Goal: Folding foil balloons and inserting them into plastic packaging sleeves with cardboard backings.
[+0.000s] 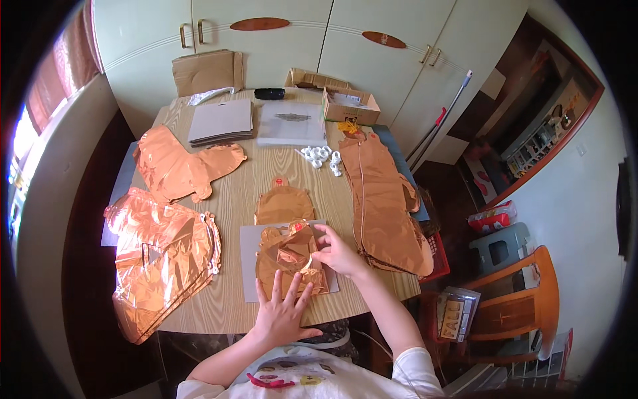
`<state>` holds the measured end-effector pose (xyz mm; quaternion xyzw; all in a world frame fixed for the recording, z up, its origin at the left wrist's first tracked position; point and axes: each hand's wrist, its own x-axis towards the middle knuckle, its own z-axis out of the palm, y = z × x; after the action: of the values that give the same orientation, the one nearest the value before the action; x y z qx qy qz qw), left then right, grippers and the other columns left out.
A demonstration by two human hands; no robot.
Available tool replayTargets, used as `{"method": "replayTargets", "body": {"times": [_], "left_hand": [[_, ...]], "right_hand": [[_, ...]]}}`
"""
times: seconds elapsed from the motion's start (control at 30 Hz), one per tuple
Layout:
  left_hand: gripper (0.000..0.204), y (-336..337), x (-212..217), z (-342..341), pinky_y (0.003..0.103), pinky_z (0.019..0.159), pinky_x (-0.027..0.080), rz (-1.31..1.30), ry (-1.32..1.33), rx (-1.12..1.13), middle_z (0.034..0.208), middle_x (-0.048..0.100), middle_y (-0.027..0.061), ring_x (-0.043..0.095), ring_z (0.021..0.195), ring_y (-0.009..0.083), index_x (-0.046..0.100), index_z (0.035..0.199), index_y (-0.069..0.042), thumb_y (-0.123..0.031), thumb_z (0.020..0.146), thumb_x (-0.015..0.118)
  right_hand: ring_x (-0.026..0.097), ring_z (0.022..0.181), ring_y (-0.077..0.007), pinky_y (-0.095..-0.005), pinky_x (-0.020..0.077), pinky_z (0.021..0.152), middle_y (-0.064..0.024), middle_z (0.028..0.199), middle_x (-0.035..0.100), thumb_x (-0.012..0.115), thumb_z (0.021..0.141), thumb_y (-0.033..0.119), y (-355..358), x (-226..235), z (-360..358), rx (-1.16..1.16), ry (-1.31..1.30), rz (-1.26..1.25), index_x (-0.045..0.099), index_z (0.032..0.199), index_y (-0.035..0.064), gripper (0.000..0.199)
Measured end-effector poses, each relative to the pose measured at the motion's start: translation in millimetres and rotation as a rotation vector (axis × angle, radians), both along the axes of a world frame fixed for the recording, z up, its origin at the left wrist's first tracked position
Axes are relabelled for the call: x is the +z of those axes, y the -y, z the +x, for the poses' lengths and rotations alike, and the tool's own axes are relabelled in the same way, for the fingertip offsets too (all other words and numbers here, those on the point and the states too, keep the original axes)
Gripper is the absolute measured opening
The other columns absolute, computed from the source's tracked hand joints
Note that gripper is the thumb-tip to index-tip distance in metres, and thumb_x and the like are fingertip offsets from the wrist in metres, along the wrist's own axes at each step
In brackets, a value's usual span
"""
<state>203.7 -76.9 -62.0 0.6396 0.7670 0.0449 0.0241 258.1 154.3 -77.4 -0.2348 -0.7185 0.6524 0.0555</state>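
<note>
The folded copper foil balloon (271, 256) sits on grey card (248, 274) on the table (229, 302). It looks light, slippery, easy to crease: pinch its edge. The left hand (284, 318) lies flat, fingers spread; the right hand (339, 256) has bent fingers, but I can't tell if they grip.

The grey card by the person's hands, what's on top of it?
Copper-coloured foil lies on the grey card, with fingers of the left hand on it and the right hand at its right side. Some card edges show; the middle is covered.

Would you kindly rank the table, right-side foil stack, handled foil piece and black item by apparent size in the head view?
1. Table
2. Right-side foil stack
3. Handled foil piece
4. Black item
</note>
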Motion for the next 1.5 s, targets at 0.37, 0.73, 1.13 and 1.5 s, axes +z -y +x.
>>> {"method": "replayTargets", "body": {"times": [0.37,0.73,1.13,1.5], "left_hand": [[0.104,1,-3,0,0.082,0.099,0.008,0.017,0.004,-0.005,0.155,0.032,0.0166,0.016,0.142,0.0515,0.038,0.149,-0.018,-0.087,0.072,0.044],[0.103,-2,4,0,0.082,0.099,0.006,-0.078,-0.020,-0.008,0.154,0.033,0.0159,0.017,0.142,0.0513,0.036,0.150,-0.019,-0.087,0.072,0.044],[0.103,-1,5,-1,0.081,0.100,0.007,-0.003,0.042,-0.003,0.156,0.029,0.0169,0.019,0.142,0.0520,0.038,0.148,-0.018,-0.084,0.070,0.051],[0.099,9,6,9,0.082,0.099,0.010,-0.026,0.036,-0.051,0.153,0.033,0.0160,0.021,0.139,0.0542,0.035,0.150,-0.031,-0.087,0.069,0.049]], "right_hand": [[0.066,0.095,-0.0194,-0.0331,0.0538,0.083,-0.0140,0.113,0.060,0.064,0.087,-0.001,-16,8,-39,-0.122,-0.001,0.455,0.044,0.136,0.0026,0.052],[0.035,0.141,-0.0295,-0.0472,0.0241,0.117,-0.0144,0.151,0.039,0.044,0.100,0.039,43,-9,-8,0.429,-0.083,1.176,0.041,0.145,0.0043,0.056],[0.024,0.145,-0.0366,-0.0449,0.0192,0.119,-0.0249,0.154,0.028,0.041,0.099,0.044,2,-23,-30,0.119,0.102,1.255,0.030,0.147,-0.0046,0.069],[0.034,0.140,-0.0376,-0.0459,0.0271,0.116,-0.0212,0.153,0.033,0.049,0.099,0.030,15,-29,-14,0.148,-0.033,1.152,0.035,0.146,0.0006,0.058]]}}
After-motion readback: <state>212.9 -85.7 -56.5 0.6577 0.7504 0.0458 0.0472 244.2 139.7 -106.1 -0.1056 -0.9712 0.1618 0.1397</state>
